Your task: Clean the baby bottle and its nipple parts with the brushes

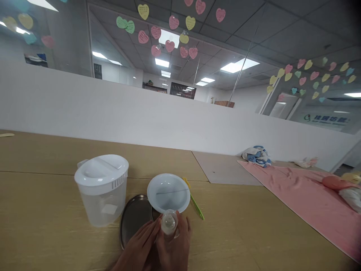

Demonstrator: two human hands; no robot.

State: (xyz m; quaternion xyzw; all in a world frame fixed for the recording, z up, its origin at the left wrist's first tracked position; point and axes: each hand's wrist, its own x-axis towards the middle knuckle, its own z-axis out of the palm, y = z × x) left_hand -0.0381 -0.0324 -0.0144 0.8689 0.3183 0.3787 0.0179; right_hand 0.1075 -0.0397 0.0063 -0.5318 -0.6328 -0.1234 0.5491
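From my remote seat I see both hands low in the centre of the frame, gathered around a small translucent bottle point(169, 223) with a clear, rounded top facing the camera. The right hand point(177, 242) has its fingers curled closed about the bottle's right side; the left hand point(142, 241) lays its fingers, nearly straight and close together, along the left side. I cannot tell how firmly the left one grips, as the bottle's lower part is hidden from me.

Just above the bottle in the frame sits a white bowl point(168, 184) on the tabletop point(234, 226). A dark round metal tray point(135, 216) lies to its lower left, partly behind the left hand. Left of the tray I have a lidded translucent plastic pitcher point(103, 199) standing upright. A slim green-handled tool point(197, 206) with a yellow-orange end slants down just right of the bowl. Over at the right of my view, a pink cloth point(299, 192) is spread out, with a crumpled blue-and-white cloth point(257, 156) near its upper left corner.
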